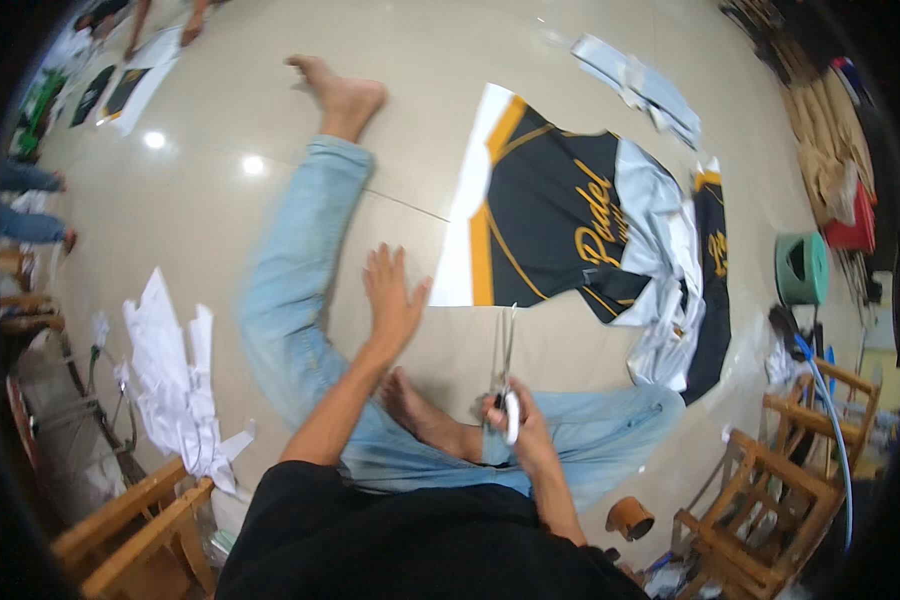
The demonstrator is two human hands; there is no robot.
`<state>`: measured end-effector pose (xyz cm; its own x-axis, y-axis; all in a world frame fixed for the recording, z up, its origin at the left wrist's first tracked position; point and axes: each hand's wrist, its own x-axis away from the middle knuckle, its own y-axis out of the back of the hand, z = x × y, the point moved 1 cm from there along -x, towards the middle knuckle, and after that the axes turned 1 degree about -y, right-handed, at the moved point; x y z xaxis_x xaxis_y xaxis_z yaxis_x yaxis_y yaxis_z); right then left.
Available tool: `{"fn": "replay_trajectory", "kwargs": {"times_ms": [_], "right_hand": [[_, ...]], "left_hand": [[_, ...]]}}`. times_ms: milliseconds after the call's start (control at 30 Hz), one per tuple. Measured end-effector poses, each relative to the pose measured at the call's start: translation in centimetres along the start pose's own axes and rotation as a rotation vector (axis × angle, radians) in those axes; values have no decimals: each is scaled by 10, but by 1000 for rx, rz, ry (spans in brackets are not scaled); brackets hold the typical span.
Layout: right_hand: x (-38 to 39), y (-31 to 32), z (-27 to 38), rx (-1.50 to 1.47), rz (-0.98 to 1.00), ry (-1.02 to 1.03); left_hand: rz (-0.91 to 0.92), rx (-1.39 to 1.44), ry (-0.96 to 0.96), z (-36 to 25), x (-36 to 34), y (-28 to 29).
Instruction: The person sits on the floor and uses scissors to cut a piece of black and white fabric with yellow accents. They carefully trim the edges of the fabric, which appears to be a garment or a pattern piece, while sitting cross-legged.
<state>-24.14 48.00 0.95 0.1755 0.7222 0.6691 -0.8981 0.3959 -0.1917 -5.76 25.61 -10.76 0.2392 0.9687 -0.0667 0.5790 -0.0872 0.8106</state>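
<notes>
My right hand [532, 432] grips a pair of scissors [508, 352] by the pale handle. The long metal blades point away from me, their tips at the near edge of a printed fabric panel [545, 215]. That panel lies on the floor, black with gold lines and lettering, an orange band and a white margin along its left side. My left hand [394, 300] is open, fingers spread, just left of the white margin's near corner; whether it touches the floor I cannot tell. A crumpled pale grey cloth [660, 250] lies over the panel's right part.
White fabric scraps [175, 385] lie at left, a folded pale strip [640, 85] at far right. Wooden stools [770, 500], a green roll [802, 268] and a brown cup-like object [630, 519] are at right. Another person's hands [192, 30] handle fabric at far left.
</notes>
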Motion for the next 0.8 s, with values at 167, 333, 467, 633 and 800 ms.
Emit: {"fn": "replay_trajectory", "kwargs": {"times_ms": [167,333,467,633,800], "right_hand": [[21,-25,-57,-436,149,-93],[3,-8,-65,-611,-106,35],[-22,-13,-66,-606,-72,86],[-56,-23,-70,-452,75,55],[-54,-34,-48,-352,11,17]], "left_hand": [[-30,-208,24,1,27,-11],[-30,-262,9,-7,33,-4],[-2,-258,5,-7,30,-3],[-85,-351,116,-7,29,-6],[-6,-254,127,-9,32,-7]]}}
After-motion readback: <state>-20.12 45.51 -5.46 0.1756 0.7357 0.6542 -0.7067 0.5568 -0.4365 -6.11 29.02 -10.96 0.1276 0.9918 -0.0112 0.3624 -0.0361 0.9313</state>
